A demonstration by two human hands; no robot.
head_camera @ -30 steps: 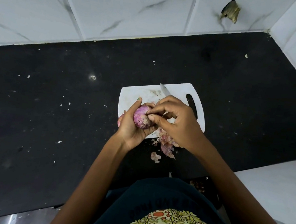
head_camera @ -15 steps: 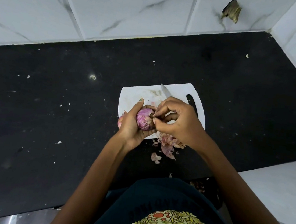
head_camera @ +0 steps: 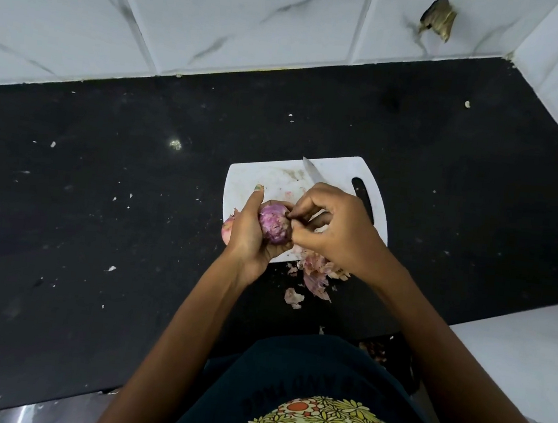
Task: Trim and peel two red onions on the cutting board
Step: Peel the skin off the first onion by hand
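Here, a round red onion (head_camera: 273,225), purple and mottled where dry skin has come away, is held just above the near left part of the cutting board (head_camera: 340,173). It is cupped in the left hand (head_camera: 251,232), whose fingers and thumb are wrapped round it. At its right side it is pinched by the fingertips (head_camera: 294,228) of the right hand (head_camera: 334,231), which are curled against the skin. A second onion (head_camera: 226,230), paler pink, is only partly seen behind the left hand at the board's left edge. The board is white, smooth plastic with rounded corners and one slot handle; smears are visible on it. One knife (head_camera: 311,173) is lying on it, its pointed blade showing beyond the right hand. A heap of papery pink peels (head_camera: 315,273) is spread over the board's near edge onto the black countertop (head_camera: 98,209), which is speckled with pale crumbs. White marbled tiles (head_camera: 222,16) are seen behind.
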